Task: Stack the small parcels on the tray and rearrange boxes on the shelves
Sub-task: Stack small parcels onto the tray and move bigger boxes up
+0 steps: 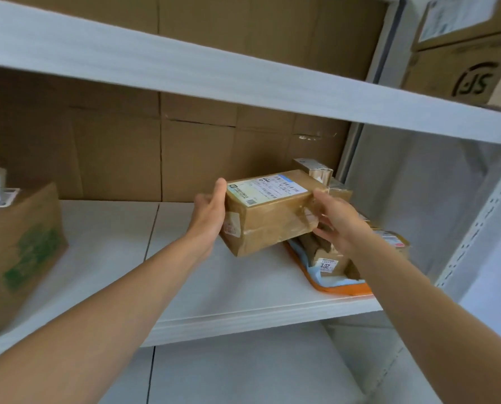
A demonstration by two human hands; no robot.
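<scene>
A taped brown cardboard parcel (pixel 269 212) with a white shipping label on top hangs tilted above the middle shelf (pixel 202 290). My left hand (pixel 210 211) grips its left end, thumb on the top edge. My right hand (pixel 338 221) holds its right end, fingers curled under it. Just below and to the right lies an orange-rimmed tray (pixel 335 288) with a light blue inside. Several small brown parcels (pixel 329 259) sit on the tray, partly hidden by my right hand and arm. One more small parcel (pixel 313 169) shows behind the held one.
A large cardboard box with green print (pixel 18 255) stands at the shelf's left end. Flat cardboard sheets (pixel 161 147) line the back. An upper shelf board (pixel 214 80) runs overhead. Brown boxes (pixel 459 68) stand at the upper right. A perforated white upright (pixel 474 231) borders the right side.
</scene>
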